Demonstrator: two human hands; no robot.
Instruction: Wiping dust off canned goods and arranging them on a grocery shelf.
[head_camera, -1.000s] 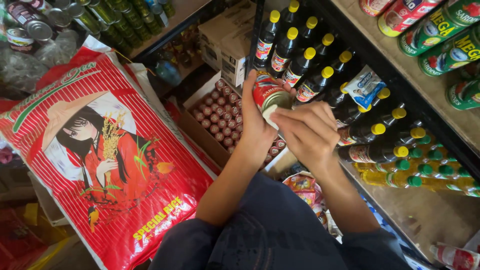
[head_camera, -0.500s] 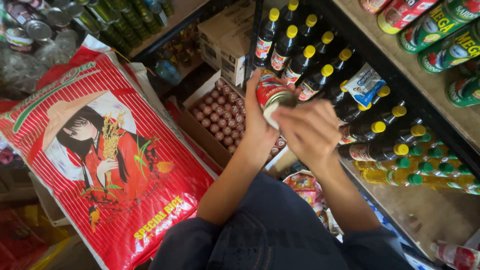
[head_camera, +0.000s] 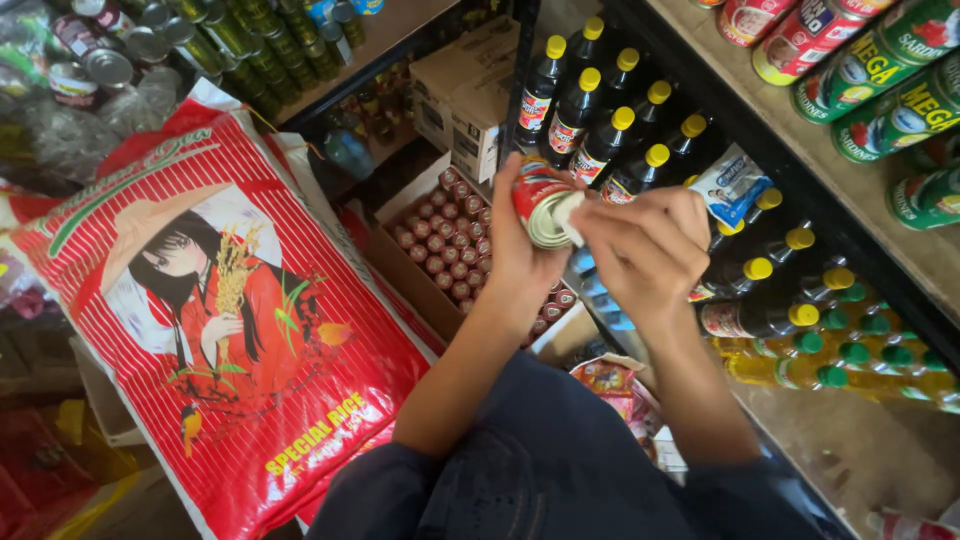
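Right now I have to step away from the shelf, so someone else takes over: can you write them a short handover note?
Left hand: holds a small red-labelled can on its side, metal end toward the camera.
Right hand: fingertips press a small white tag against the can's end.
Nearby: open box of similar cans below, dark yellow-capped bottles on the shelf behind, red rice sack at left.
Done: can is in hand, tag on it.
Left: whether the tag sticks cannot be told; the can is not yet put down.
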